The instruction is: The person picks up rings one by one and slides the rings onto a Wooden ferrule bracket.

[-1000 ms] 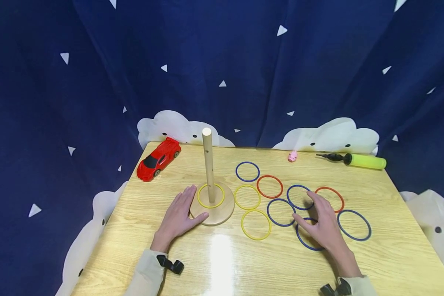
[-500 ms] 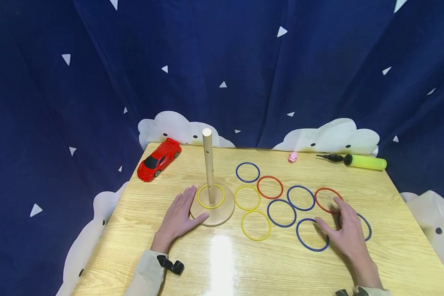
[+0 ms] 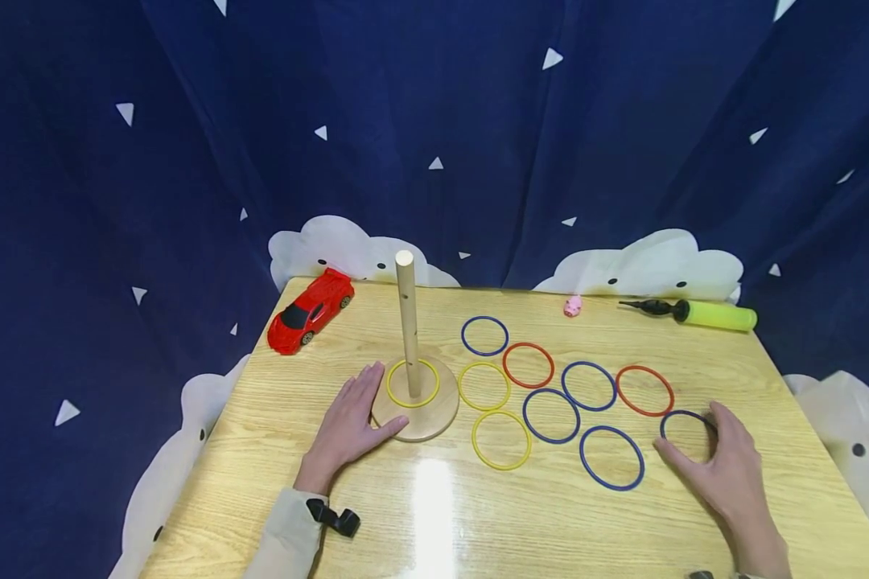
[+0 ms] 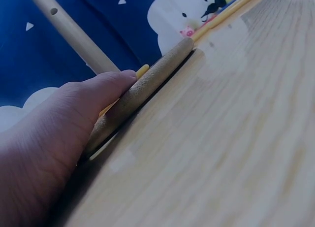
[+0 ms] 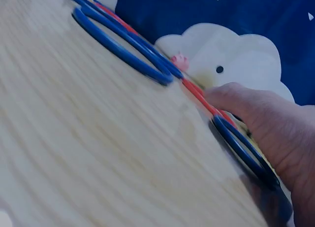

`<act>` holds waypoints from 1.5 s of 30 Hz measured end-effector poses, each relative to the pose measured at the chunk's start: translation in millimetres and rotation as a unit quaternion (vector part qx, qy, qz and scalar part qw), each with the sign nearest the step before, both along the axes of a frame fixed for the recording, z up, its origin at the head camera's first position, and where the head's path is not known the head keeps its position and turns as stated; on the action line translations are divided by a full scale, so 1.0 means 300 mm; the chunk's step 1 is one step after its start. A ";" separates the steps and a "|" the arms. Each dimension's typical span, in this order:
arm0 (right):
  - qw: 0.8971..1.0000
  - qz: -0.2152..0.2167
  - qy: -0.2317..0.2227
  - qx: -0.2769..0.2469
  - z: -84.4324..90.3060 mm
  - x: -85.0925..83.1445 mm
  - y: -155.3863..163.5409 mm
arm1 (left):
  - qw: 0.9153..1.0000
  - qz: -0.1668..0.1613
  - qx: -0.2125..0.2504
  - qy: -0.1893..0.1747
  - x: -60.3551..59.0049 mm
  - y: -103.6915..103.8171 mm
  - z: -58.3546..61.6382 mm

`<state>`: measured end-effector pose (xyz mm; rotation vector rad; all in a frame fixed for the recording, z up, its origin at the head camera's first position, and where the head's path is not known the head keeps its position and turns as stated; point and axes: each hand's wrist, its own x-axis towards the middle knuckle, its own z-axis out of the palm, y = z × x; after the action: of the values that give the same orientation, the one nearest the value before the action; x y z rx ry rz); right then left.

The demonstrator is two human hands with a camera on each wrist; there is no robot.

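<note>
my left hand (image 3: 349, 425) lies flat, fingers straight, on the light wooden table (image 3: 434, 515), thumb and fingertips touching the near-left edge of the round wooden base (image 3: 416, 400) of the upright wooden peg (image 3: 407, 322); that base is my landmark. one thin yellow plastic ring (image 3: 413, 383) already sits round the peg on the base. my right hand (image 3: 727, 474) is far right of the base, fingers spread and curving over the outermost dark blue plastic ring (image 3: 684, 426), thumb on its near side; the right wrist view shows a fingertip on the rim, ring flat on the table. i judge the step is picking it up: pinch the rim between thumb and forefinger, tilt one edge up, avoid dragging the red plastic ring (image 3: 644, 391) just behind it. keep the left hand steadying the base.
</note>
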<state>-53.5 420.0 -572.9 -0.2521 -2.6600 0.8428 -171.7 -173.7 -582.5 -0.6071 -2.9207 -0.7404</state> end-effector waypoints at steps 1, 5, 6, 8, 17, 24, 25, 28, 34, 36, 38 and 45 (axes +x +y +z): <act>1.000 -0.004 -0.007 0.010 -0.006 0.002 0.008 | 1.000 0.000 0.000 -0.001 -0.001 0.000 0.000; 0.998 -0.020 -0.035 0.053 -0.026 0.003 0.031 | 1.000 0.001 0.000 -0.004 -0.001 0.000 0.000; 0.997 -0.023 -0.041 0.064 -0.030 0.002 0.034 | 1.000 0.001 0.001 -0.005 0.000 0.000 0.001; 0.995 -0.028 -0.047 0.078 -0.039 0.000 0.037 | 1.000 0.001 0.003 -0.005 0.001 -0.001 0.000; 0.996 -0.017 -0.051 0.069 -0.035 0.021 0.053 | 1.000 -0.001 0.004 -0.007 0.002 0.000 -0.005; 0.998 0.004 -0.047 0.043 -0.034 0.040 0.095 | 1.000 -0.001 0.003 -0.008 0.004 0.001 -0.001; 0.998 0.002 -0.049 0.042 -0.034 0.041 0.095 | 1.000 -0.001 0.003 -0.007 0.004 0.001 -0.001; 0.998 -0.004 -0.041 0.043 -0.039 0.039 0.092 | 1.000 -0.001 0.001 -0.007 0.002 0.000 -0.004; 0.998 -0.013 -0.029 0.050 -0.042 0.038 0.071 | 1.000 0.001 -0.002 0.003 0.001 -0.006 -0.009; 0.998 -0.016 -0.028 0.051 -0.041 0.040 0.067 | 1.000 0.001 -0.004 0.003 0.002 -0.006 -0.010; 0.998 -0.020 -0.027 0.050 -0.037 0.043 0.064 | 1.000 0.001 -0.003 0.001 0.004 -0.006 -0.009; 0.999 -0.025 -0.004 0.035 -0.028 0.051 0.055 | 1.000 0.000 0.000 0.000 0.003 0.000 -0.003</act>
<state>-38.3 436.5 -581.3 -0.3048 -2.6736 0.7331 -170.7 -173.6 -583.4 -0.6058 -2.9205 -0.7411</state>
